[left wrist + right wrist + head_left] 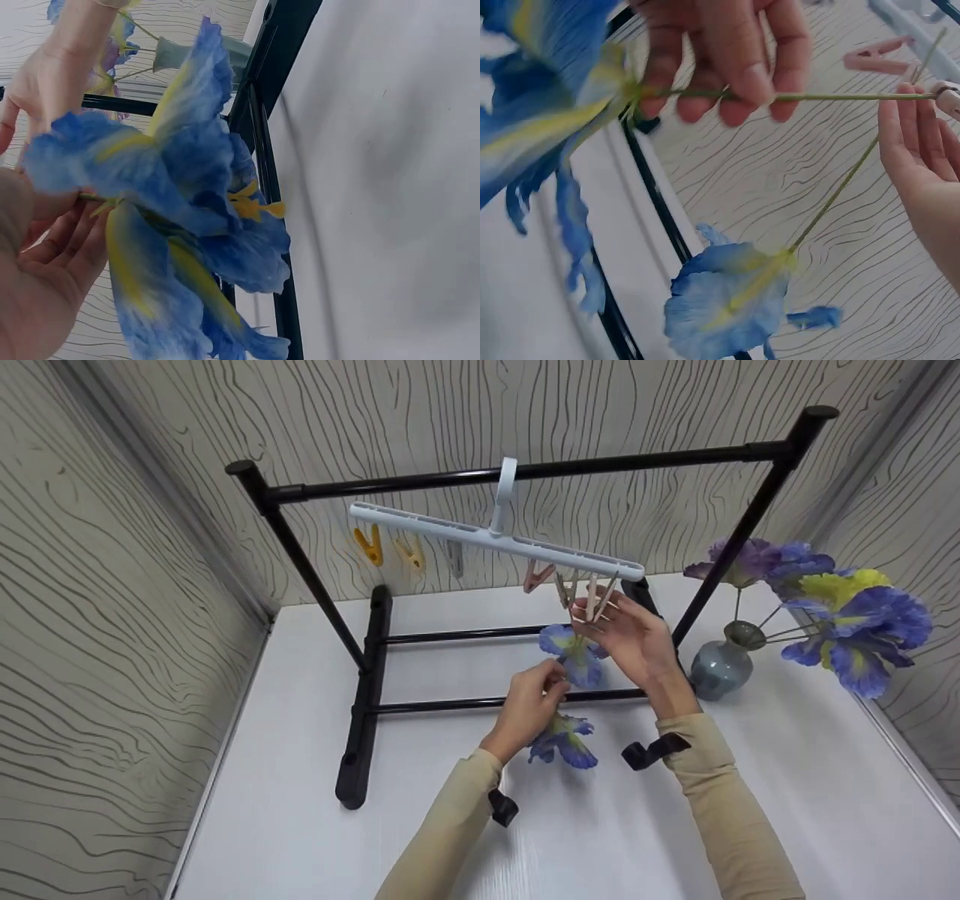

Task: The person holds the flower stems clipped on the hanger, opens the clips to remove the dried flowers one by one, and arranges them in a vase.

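Observation:
My left hand (531,705) pinches the thin green stem (832,97) of a blue iris (566,742), just above its bloom. The bloom, with yellow streaks, fills the middle of the left wrist view. The stem's far end meets a pale pink clothespin (593,600) at the right end of a light-blue hanger (420,522). Beside that clothespin is my right hand (634,637), its fingers fairly straight and their tips along the stem. Another iris (577,652) hangs head down from the neighbouring clothespin (566,591).
The hanger hooks over the top bar of a black rack (420,480). Orange (368,546), yellow (411,553), grey (454,558) and pink (537,576) clothespins dangle from it. A grey-blue vase (721,667) with several purple and blue flowers stands by the rack's right leg.

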Motion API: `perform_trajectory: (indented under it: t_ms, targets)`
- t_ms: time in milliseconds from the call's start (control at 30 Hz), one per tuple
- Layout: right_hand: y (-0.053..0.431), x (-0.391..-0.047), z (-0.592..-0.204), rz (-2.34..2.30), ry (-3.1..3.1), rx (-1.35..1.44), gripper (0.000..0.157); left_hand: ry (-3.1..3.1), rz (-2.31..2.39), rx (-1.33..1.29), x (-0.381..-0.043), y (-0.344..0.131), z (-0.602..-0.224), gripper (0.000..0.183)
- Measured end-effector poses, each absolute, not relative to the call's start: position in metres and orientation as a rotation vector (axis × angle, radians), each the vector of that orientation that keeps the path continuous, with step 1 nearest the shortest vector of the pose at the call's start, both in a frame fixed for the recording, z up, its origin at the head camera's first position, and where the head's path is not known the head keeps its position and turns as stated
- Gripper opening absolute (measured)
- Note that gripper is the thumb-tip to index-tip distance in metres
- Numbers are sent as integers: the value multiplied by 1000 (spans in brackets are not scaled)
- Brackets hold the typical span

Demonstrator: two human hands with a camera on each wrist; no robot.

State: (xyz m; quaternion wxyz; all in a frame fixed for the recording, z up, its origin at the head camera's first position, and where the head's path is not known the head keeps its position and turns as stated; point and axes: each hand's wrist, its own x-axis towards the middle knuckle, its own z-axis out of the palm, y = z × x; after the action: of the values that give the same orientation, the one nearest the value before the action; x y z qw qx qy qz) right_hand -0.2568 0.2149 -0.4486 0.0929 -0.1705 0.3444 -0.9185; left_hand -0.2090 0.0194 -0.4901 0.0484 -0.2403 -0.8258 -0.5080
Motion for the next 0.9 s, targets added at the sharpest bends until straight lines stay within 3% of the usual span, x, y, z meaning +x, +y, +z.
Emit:
perform_trajectory:
  t_ms: [433,900]
  targets:
    - [200,-262,-438,-2728,736,-584,46,-2511,-1542,-731,-207,18,-490,4]
    - [198,-265,-436,-2756,612,-540,33,-2527,-1601,-774,-201,14,-490,5]
